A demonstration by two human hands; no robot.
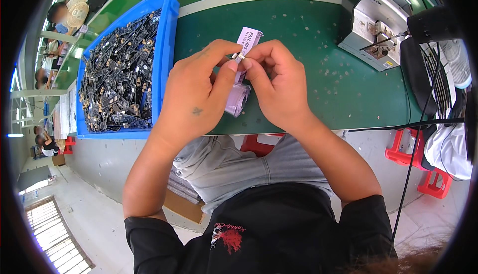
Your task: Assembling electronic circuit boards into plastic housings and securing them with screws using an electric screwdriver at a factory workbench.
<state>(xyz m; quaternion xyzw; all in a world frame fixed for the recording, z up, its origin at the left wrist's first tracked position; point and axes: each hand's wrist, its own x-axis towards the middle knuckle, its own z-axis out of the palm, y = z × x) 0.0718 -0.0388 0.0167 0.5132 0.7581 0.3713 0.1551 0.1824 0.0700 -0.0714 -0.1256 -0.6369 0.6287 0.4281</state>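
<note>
Over the near part of the green bench, my left hand (pixel 193 88) and my right hand (pixel 283 83) meet with fingertips pinched together. Between them is a small pale piece with a metallic-looking end (pixel 239 57), partly covered by the fingers; its exact kind is unclear. Beneath the fingertips lies a pale lilac strip with dark printing (pixel 251 36), resembling a label strip. Its near end (pixel 238 99) curls into a loose, shiny roll below my hands, close to the bench edge. My fingers hide the strip's middle.
To the left stands a blue plastic bin (pixel 170 45) heaped with small black parts with metal ends (pixel 119 74). A grey-white bench machine (pixel 371 30) is at the back right, with a dark arm and cables beside it. Red stools (pixel 406 147) stand right, below the bench; people are far left.
</note>
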